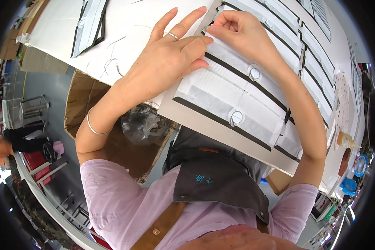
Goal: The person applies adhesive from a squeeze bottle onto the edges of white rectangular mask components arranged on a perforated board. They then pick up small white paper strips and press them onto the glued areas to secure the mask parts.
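A white fabric strip (233, 89) with black edging and round white snap discs lies on a grey board (187, 114) at the table's near edge. My left hand (171, 54), with a ring and a wrist bangle, presses flat on the strip's upper left corner. My right hand (241, 33) pinches the same corner edge with thumb and fingertips, touching the left fingers. More such strips (316, 71) lie in a row on the board to the right.
A white table (125, 25) carries another folded black-edged piece (89, 25) and loose thread scraps. An open cardboard box (112, 137) with a plastic bag stands below the table. A glue bottle (346, 141) sits at the right. Another person (12, 146) is far left.
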Demonstrator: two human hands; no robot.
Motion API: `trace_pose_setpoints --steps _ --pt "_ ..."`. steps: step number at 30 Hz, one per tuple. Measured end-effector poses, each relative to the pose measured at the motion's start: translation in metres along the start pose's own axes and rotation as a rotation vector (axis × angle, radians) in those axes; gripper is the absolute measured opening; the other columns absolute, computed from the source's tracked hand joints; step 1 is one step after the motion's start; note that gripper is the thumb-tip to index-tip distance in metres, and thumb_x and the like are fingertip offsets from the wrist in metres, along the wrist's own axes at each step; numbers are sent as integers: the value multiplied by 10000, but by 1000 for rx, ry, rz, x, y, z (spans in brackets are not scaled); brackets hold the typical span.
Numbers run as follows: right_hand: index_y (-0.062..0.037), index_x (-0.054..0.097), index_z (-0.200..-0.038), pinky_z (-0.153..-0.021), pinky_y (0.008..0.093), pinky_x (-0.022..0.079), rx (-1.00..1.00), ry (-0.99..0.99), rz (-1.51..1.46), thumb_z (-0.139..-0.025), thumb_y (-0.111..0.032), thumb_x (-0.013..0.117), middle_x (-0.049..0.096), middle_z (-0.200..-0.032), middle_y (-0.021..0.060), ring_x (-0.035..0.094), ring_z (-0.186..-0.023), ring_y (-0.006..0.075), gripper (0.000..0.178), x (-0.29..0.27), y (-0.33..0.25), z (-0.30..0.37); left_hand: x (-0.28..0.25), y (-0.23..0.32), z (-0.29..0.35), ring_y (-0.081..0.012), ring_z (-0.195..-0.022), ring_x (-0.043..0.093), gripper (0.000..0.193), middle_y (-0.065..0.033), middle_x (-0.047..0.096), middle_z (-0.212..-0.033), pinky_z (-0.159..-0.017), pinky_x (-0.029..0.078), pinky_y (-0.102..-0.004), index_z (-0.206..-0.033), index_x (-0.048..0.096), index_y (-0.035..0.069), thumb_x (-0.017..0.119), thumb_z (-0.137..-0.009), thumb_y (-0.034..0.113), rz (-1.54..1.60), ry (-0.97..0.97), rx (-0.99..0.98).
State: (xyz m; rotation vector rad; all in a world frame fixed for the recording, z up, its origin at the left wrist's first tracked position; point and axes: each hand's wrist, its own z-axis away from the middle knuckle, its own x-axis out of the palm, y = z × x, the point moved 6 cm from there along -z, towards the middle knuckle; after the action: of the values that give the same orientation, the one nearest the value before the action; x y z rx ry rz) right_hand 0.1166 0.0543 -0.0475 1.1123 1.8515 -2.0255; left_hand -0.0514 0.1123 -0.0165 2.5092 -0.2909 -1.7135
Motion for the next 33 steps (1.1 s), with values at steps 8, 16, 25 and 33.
trace_pose_setpoints --steps 8,16,25,33 --pt "-35 665 -800 -562 311 436 -17 43 111 -868 -283 778 584 -638 49 532 -585 145 280 0 -4 2 3 -1 1 -207 -1505 379 234 7 749 -1181 -1260 195 -535 -955 636 61 771 -823 198 -8 2 58" --pt "-49 702 -974 -610 327 497 -465 198 410 -910 -142 717 661 -828 32 631 -714 168 113 -17 -26 17 9 0 8 -216 -1500 386 214 3 739 -1214 -1264 198 -533 -893 615 62 773 -831 191 34 9 21" --pt "-101 725 -1164 -732 321 573 -536 68 708 -884 -62 665 692 -1046 15 695 -893 186 289 -7 -27 28 -16 -28 -1 -237 -1281 604 154 -14 737 -839 -1208 283 -489 -879 720 78 771 -908 220 161 194 -76" --pt "-31 722 -1057 -591 172 416 73 -170 -585 -935 -230 744 688 -898 7 609 -739 45 235 -11 -39 30 0 -48 -22 -135 -909 693 201 -51 685 -722 -988 483 -374 -989 754 26 671 -1007 207 698 276 -550"
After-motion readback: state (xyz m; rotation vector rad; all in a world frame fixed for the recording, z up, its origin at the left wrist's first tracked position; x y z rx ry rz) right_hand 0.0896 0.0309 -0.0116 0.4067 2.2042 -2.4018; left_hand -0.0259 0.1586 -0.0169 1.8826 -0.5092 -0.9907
